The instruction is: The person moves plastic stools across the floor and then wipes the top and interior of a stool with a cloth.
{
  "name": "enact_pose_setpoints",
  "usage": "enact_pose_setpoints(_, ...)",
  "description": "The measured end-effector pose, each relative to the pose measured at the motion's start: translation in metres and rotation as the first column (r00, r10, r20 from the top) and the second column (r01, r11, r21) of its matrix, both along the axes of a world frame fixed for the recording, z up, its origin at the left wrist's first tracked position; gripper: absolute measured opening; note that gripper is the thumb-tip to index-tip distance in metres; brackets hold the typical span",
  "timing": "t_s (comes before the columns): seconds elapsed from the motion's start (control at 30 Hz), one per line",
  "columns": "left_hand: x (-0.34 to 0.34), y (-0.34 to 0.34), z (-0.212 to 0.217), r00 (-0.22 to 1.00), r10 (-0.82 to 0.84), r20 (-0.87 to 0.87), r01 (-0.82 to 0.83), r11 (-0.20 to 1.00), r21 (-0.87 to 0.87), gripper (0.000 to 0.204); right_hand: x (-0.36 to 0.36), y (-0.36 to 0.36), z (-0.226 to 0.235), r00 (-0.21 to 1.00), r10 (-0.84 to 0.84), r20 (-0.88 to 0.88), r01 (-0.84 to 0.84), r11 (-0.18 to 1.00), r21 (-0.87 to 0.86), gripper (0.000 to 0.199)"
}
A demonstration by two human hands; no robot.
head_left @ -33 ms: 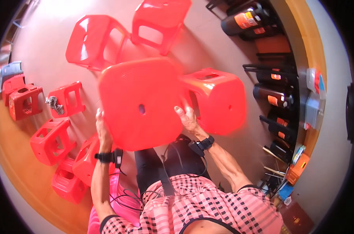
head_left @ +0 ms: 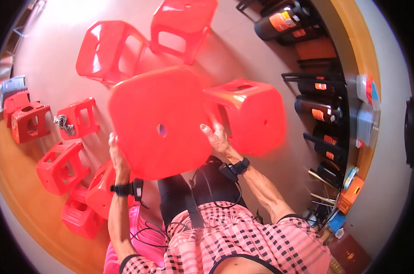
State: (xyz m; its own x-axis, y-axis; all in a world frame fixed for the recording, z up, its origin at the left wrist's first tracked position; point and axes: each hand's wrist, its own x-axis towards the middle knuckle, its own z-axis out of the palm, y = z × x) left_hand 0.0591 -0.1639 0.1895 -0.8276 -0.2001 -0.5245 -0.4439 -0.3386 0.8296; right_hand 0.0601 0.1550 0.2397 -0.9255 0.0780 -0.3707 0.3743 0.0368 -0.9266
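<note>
A red plastic stool (head_left: 159,109) is held before me, its square seat with a small central hole facing up. My left hand (head_left: 119,157) is closed along its left edge. My right hand (head_left: 217,138) grips the lower right edge, thumb showing; most fingers are partly hidden. Just right of it, a second red stool (head_left: 255,116) stands with its seat turned toward the right. Whether the two stools touch I cannot tell. Beyond the held stool are two more red stools, one at the far left (head_left: 102,50) and one at the far middle (head_left: 183,23).
Several red stools (head_left: 63,166) stand at the left, one with a grey coiled chain or cord (head_left: 63,124) on it. Dark cylinders with orange labels (head_left: 323,114) line a black rack at the right. A pink chair (head_left: 134,233) is beside me. Cables hang from my wrist straps.
The held stool has shifted slightly left, and both hands have moved with it. Surrounding stools appear slightly displaced in the view.
</note>
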Motion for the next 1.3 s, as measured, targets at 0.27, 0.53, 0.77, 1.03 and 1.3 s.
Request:
enact_pose_setpoints(0.27,0.072,0.001,0.120,0.966,0.032,-0.257,-0.133,0.914,-0.384,0.050,0.005,0.013,0.102,0.890,0.350,-0.292,-0.372,0.928,-0.023,0.073)
enact_pose_setpoints(0.53,0.060,0.033,0.198,0.948,0.165,-0.271,-0.184,0.982,-0.045,0.053,0.023,0.014,0.205,0.523,0.531,-0.666,-0.516,0.820,0.248,0.080)
enact_pose_setpoints(0.77,0.047,0.055,0.194,0.962,0.100,-0.253,-0.072,0.990,0.117,0.054,0.058,0.019,0.244,0.528,0.451,-0.720,-0.427,0.873,0.235,0.079)
enact_pose_setpoints(1.03,0.041,0.116,0.223,0.982,0.061,-0.179,-0.048,0.996,0.078,0.054,0.083,0.076,0.251,0.720,0.322,-0.616,-0.227,0.947,0.229,0.071)
enact_pose_setpoints(1.3,0.051,0.183,0.208,0.997,-0.046,-0.055,0.052,0.994,0.098,0.047,0.092,0.173,0.209,0.831,0.186,-0.524,-0.132,0.981,0.140,0.066)
